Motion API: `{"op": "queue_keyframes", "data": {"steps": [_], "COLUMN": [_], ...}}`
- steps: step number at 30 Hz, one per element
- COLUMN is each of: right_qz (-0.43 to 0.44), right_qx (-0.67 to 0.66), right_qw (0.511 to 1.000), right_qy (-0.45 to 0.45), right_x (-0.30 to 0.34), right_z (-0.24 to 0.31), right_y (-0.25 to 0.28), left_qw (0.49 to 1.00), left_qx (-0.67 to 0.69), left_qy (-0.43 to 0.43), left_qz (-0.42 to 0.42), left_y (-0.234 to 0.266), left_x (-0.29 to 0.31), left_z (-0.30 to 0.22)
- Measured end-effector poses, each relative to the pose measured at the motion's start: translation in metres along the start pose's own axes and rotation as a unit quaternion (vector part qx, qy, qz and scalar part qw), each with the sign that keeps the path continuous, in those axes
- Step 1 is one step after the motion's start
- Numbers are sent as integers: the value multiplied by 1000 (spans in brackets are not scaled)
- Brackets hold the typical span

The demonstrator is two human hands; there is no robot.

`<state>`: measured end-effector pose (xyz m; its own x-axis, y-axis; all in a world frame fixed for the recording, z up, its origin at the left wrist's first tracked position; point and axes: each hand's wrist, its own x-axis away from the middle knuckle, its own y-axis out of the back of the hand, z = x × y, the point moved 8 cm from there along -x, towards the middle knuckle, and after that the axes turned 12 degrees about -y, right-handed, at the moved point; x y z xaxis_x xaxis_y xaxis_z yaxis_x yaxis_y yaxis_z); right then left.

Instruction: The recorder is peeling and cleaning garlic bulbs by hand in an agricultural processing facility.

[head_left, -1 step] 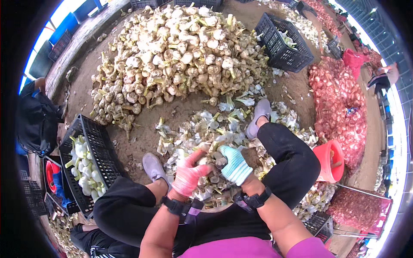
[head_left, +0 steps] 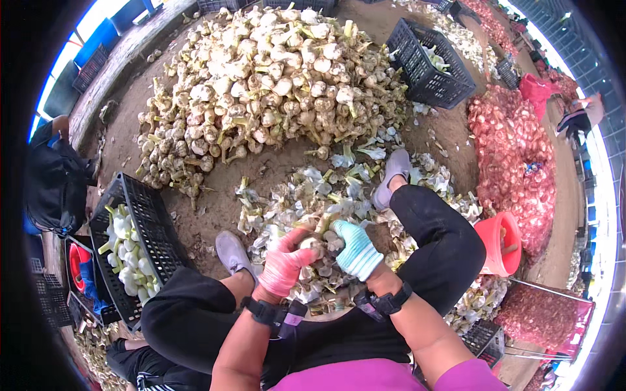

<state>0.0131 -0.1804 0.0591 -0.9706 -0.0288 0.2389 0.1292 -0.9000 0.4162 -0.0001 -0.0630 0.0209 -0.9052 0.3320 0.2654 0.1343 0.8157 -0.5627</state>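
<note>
My left hand [head_left: 285,264], in a pink glove, is closed around a garlic bulb [head_left: 313,246] between my shins. My right hand [head_left: 357,251], in a light blue glove with pale stripes, is closed at the same bulb's right side, its fingers partly hiding what they grip. Both hands nearly meet over a litter of garlic skins and cut leaves [head_left: 306,199]. A large heap of untrimmed garlic [head_left: 261,85] lies beyond them. To the left stands a black crate [head_left: 153,228] with cleaned white garlic [head_left: 130,254] in it.
Another black crate [head_left: 433,72] stands right of the heap. Red net sacks of garlic [head_left: 512,163] and a pink-red bucket [head_left: 495,244] are at the right. My shoes [head_left: 231,253] flank the skins. Another person [head_left: 59,176] sits at the left edge; a further person [head_left: 583,117] is at far right.
My left fingers, blurred by motion before, now show sharply against the bulb, which has turned or shifted slightly. My right hand has hardly moved.
</note>
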Motion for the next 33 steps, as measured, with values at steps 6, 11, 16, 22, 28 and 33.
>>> {"op": "queue_keyframes", "data": {"steps": [6, 11, 16, 22, 28, 33], "right_qz": [60, 37, -101, -76, -47, -54], "right_qx": [-61, -118, -211, -175, -182, -139], "right_qw": [995, 990, 971, 975, 980, 986], "right_qy": [-58, -63, -53, -113, -72, -78], "right_x": [-3, 0, 10, 9, 17, 18], "right_z": [-11, -16, -4, -21, -8, -18], "right_y": [3, 14, 24, 17, 24, 20], "left_qw": [979, 978, 923, 991, 975, 994], "left_qx": [-159, 191, 360, 101, 203, 90], "left_qy": [-68, 63, 130, -38, 72, 27], "left_qz": [104, 52, 31, -75, -58, -59], "left_y": [-10, -18, -25, 4, 13, 9], "left_x": [-9, -5, -7, -13, -19, -20], "left_z": [-5, 8, 20, 11, 34, 19]}}
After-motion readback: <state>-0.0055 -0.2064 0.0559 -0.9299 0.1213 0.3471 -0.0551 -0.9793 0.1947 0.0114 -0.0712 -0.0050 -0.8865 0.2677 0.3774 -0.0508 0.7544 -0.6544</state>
